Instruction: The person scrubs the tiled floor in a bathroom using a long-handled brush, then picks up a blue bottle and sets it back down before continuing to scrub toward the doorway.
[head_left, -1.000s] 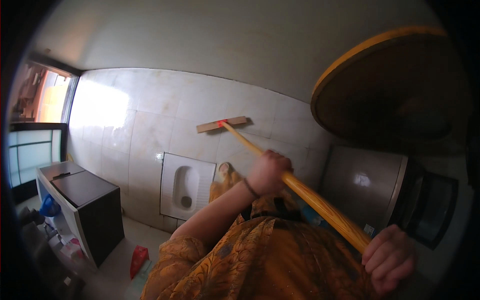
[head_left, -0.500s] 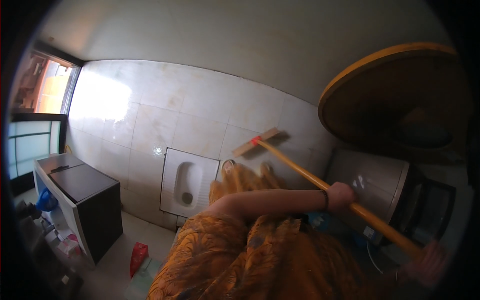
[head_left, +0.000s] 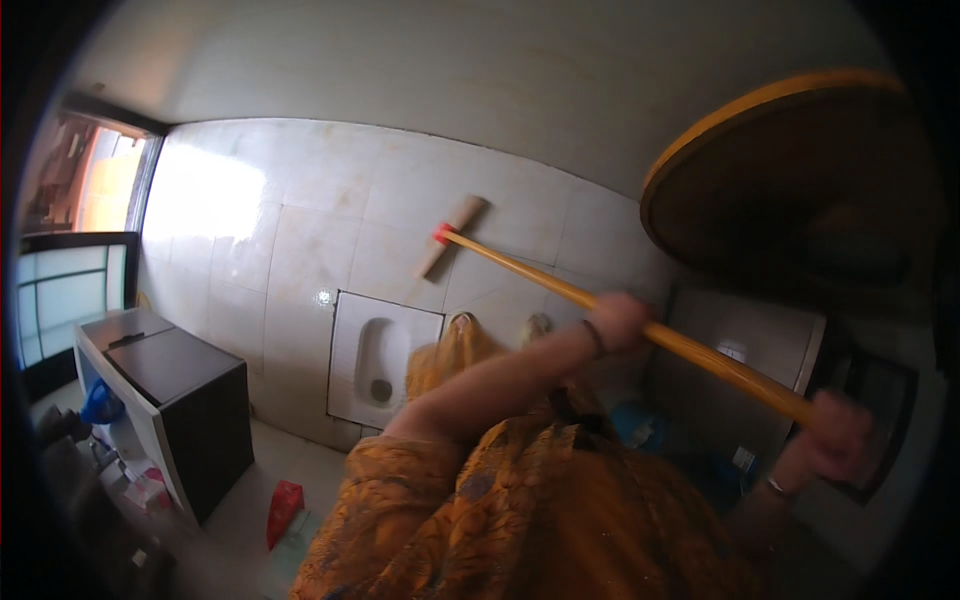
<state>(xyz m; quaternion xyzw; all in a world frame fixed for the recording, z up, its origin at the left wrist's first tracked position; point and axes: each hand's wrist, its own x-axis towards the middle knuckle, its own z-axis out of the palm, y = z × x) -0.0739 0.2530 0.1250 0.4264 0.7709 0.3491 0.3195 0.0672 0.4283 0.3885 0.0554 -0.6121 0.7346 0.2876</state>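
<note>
A push broom (head_left: 540, 276) with a yellow wooden handle, a red joint and a flat tan crossbar (head_left: 462, 222) slants across the view. Its crossbar lies on the pale tiled floor; its underside, bristles or otherwise, is hidden. My left hand (head_left: 622, 321), with a dark bracelet at the wrist, is wrapped round the middle of the handle. Higher up, my right hand (head_left: 838, 432) is closed round the handle near its upper end. Both hands are slightly blurred. My two feet (head_left: 538, 326) stand below the crossbar, beside a white squat toilet (head_left: 345, 350).
A large round board with a yellow rim (head_left: 745, 115) leans at the right, by a grey appliance (head_left: 740, 325). At the left stands a dark cabinet (head_left: 205, 430) near a frosted door (head_left: 70, 295). A red object (head_left: 285, 510) lies on the lower-left floor. A wall (head_left: 450, 70) bounds the far side.
The broom's crossbar has moved away from my feet and to the left. Both hands, still on the handle, have shifted farther forward and left.
</note>
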